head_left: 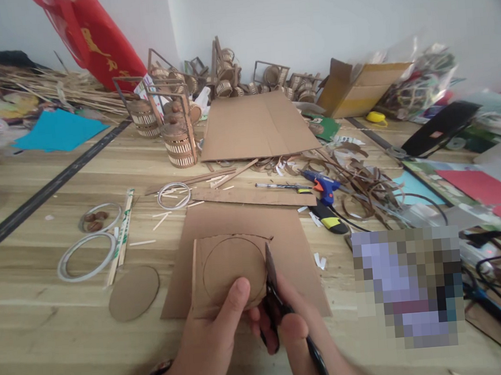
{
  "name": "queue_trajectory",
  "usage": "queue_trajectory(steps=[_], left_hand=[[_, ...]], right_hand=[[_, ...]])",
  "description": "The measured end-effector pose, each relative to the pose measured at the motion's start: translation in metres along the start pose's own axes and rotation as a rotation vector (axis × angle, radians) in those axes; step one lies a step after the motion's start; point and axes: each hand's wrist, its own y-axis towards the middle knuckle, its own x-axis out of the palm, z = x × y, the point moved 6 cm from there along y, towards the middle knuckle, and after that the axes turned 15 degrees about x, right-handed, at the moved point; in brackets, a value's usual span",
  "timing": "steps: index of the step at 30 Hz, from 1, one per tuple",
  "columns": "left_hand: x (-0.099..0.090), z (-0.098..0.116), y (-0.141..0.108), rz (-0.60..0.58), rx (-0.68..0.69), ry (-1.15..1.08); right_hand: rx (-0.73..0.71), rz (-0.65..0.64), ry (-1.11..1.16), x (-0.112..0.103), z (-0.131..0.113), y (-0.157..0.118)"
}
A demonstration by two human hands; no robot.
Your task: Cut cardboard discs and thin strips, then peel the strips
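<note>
My left hand [221, 334] pinches a squarish piece of cardboard [221, 259], thumb on top and fingers underneath. A circle is drawn on that piece in dark line. In my right hand [300, 328] is a pair of black-handled scissors [272, 290], with its blades at the right edge of the piece, beside the drawn circle. Beneath both lies a larger cardboard sheet [176, 291] on the wooden table. A cut cardboard disc [134, 293] rests to the left of my left hand.
Tape rings [86, 257] and a ruler [121, 238] lie left. A blue glue gun [326, 186], a yellow-black cutter [328, 217] and tangled brown strips [359, 190] lie right. Small lidded baskets [178, 138] and a big cardboard sheet [258, 126] stand farther back. One area at right is pixelated.
</note>
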Motion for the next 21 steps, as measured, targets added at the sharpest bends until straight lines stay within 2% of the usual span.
queue_trajectory(steps=[3,9,13,16,21], left_hand=[[0.0,-0.002,0.001,-0.004,0.0,-0.001],[-0.007,-0.005,0.002,0.02,0.041,0.073],[-0.005,-0.002,0.002,-0.011,0.045,0.071],[-0.004,0.001,0.002,0.015,0.04,0.075],[-0.004,0.001,0.002,0.024,0.035,0.089]], right_hand=[[-0.039,0.011,0.035,-0.002,-0.009,0.0],[-0.119,-0.058,0.091,-0.001,-0.029,0.004],[-0.09,-0.082,0.067,0.0,-0.029,0.005],[-0.058,-0.066,0.043,-0.001,-0.026,0.004],[-0.082,-0.075,0.072,-0.001,-0.027,0.004]])
